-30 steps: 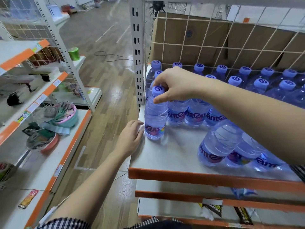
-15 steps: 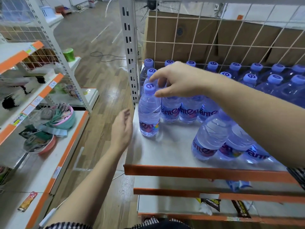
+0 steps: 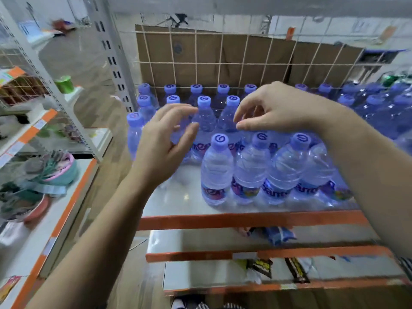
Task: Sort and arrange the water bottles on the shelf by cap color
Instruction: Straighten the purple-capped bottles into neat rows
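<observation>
On shelf (image 3: pixel 178 204), bottles (image 3: pixel 217 170) upright, caps up; hands (image 3: pixel 165 139) empty.

Bare shelf (image 3: pixel 178 197) left of bottles (image 3: pixel 217 170)

Partial purple lettering "ame" on water bottle labels (image 3: pixel 215 192), otherwise unreadable

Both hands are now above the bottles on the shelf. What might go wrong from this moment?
1. The left hand and right hand are open among closely packed upright bottles; a careless reach may topple one, such as the second-row bottle between them.
2. The front row, for example the front bottle, stands near the orange shelf edge, so a push towards the person might send it off.
</observation>
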Available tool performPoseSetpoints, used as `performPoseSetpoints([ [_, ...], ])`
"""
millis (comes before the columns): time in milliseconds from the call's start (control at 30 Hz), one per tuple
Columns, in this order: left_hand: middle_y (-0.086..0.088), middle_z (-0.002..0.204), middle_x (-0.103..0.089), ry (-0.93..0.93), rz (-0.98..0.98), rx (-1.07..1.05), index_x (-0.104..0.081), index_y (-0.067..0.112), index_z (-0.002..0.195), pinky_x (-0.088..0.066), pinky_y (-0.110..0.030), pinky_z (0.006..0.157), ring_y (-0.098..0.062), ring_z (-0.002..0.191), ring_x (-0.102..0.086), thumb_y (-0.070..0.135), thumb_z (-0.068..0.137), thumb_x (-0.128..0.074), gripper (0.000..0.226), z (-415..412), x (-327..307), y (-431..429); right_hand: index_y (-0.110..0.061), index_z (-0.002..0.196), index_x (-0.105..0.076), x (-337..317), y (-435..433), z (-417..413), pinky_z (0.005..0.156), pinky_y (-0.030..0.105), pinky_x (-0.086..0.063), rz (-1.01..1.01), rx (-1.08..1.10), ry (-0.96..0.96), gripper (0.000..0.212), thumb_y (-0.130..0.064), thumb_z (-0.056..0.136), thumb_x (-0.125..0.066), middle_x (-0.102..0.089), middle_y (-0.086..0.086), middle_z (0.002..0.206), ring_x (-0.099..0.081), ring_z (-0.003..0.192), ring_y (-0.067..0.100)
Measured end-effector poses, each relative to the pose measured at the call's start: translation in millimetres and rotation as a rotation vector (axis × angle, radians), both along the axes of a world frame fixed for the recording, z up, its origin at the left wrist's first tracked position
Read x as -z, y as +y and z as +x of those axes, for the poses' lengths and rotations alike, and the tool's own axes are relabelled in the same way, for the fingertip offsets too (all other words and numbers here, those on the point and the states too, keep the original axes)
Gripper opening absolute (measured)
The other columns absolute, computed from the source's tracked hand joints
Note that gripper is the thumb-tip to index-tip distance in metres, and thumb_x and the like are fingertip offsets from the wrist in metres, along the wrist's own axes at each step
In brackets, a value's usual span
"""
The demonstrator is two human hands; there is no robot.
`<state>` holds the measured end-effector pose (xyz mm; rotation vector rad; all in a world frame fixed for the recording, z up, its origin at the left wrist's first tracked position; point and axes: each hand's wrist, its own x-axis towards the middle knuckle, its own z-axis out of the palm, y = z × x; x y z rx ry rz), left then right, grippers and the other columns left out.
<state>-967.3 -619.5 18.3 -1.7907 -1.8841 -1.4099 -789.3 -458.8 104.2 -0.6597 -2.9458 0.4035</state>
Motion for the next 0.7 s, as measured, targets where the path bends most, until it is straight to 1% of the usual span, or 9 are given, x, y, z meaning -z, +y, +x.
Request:
performPoseSetpoints([
  [67, 0.003, 0.115, -0.062, 0.018, -0.1, 0.044, -0.064, 0.012, 0.121, -0.055, -0.038, 0.083, -0.013, 0.106, -0.062, 0.037, 0.094, -0.058, 0.038, 21.4, 2.7, 8.1, -0.027, 0.097, -0.074, 6.6, 5.4, 20.1, 0.072, 0.023, -0.049, -0.017, -0.012, -0.022, 0.016, -0.038, 0.086, -0.07, -0.069, -0.01, 0.087, -0.063, 0.079, 0.006],
  [133, 0.003, 0.116, -0.063, 0.054, -0.193, 0.029, -0.063, 0.016, 0.122, -0.056, -0.038, 0.082, -0.013, 0.103, -0.063, 0.046, 0.089, -0.063, 0.045, 34.0, 7.3, 14.8, -0.03, 0.101, -0.072, 13.4, 10.2, 34.7, 0.067, 0.017, -0.046, -0.036, -0.031, -0.03, 0.019, -0.041, 0.085, -0.07, -0.067, -0.012, 0.087, -0.063, 0.08, 0.006],
  [233, -0.001, 0.113, -0.066, 0.112, -0.273, -0.037, -0.064, 0.016, 0.12, -0.055, -0.04, 0.081, -0.021, 0.101, -0.063, 0.041, 0.083, -0.075, 0.047, 42.4, 13.5, 21.5, -0.031, 0.113, -0.067, 25.7, 14.4, 45.9, 0.066, 0.013, -0.043, -0.019, -0.065, -0.02, 0.032, -0.044, 0.084, -0.07, -0.062, -0.012, 0.086, -0.062, 0.079, 0.006],
  [267, -0.002, 0.112, -0.067, 0.13, -0.288, -0.067, -0.064, 0.016, 0.12, -0.054, -0.041, 0.081, -0.023, 0.099, -0.063, 0.04, 0.081, -0.077, 0.048, 43.9, 14.6, 22.1, -0.03, 0.117, -0.066, 30.4, 14.7, 47.1, 0.065, 0.014, -0.042, -0.005, -0.075, -0.006, 0.035, -0.044, 0.084, -0.071, -0.06, -0.012, 0.083, -0.06, 0.077, 0.007],
  [333, -0.004, 0.11, -0.067, 0.156, -0.309, -0.106, -0.064, 0.016, 0.121, -0.053, -0.041, 0.081, -0.026, 0.095, -0.064, 0.04, 0.079, -0.078, 0.05, 45.1, 14.2, 22.1, -0.026, 0.12, -0.064, 40.0, 14.3, 47.4, 0.066, 0.021, -0.041, 0.015, -0.082, 0.031, 0.04, -0.043, 0.084, -0.071, -0.057, -0.009, 0.078, -0.057, 0.073, 0.01],
  [433, -0.008, 0.106, -0.066, 0.19, -0.358, -0.107, -0.064, 0.01, 0.116, -0.05, -0.044, 0.082, -0.031, 0.095, -0.062, 0.038, 0.078, -0.079, 0.049, 43.1, 8.0, 23.6, -0.021, 0.115, -0.065, 50.7, 14.3, 42.9, 0.071, 0.03, -0.043, 0.076, -0.079, 0.079, 0.037, -0.043, 0.085, -0.07, -0.057, -0.005, 0.079, -0.055, 0.077, 0.017],
  [567, -0.008, 0.101, -0.063, 0.242, -0.463, -0.127, -0.063, 0.009, 0.106, -0.046, -0.042, 0.081, -0.031, 0.093, -0.057, 0.041, 0.079, -0.076, 0.044, 33.1, -8.1, 26.9, -0.015, 0.108, -0.065, 53.2, 12.6, 28.2, 0.069, 0.033, -0.042, 0.143, -0.104, 0.106, 0.033, -0.041, 0.087, -0.067, -0.056, -0.004, 0.082, -0.05, 0.079, 0.016],
  [633, -0.008, 0.098, -0.062, 0.248, -0.465, -0.121, -0.063, 0.007, 0.104, -0.045, -0.041, 0.082, -0.03, 0.091, -0.056, 0.041, 0.08, -0.076, 0.044, 22.0, -18.0, 26.6, -0.015, 0.107, -0.065, 52.6, 10.5, 17.3, 0.068, 0.033, -0.04, 0.168, -0.118, 0.115, 0.032, -0.041, 0.087, -0.066, -0.053, -0.005, 0.081, -0.053, 0.082, 0.019],
  [700, -0.003, 0.091, -0.056, 0.272, -0.449, -0.11, -0.063, 0.006, 0.102, -0.042, -0.037, 0.079, -0.026, 0.086, -0.053, 0.04, 0.08, -0.077, 0.043, 6.8, -27.5, 27.3, -0.016, 0.106, -0.065, 52.4, 8.8, 4.1, 0.066, 0.032, -0.036, 0.182, -0.109, 0.119, 0.032, -0.042, 0.087, -0.065, -0.051, -0.006, 0.079, -0.052, 0.084, 0.019],
])
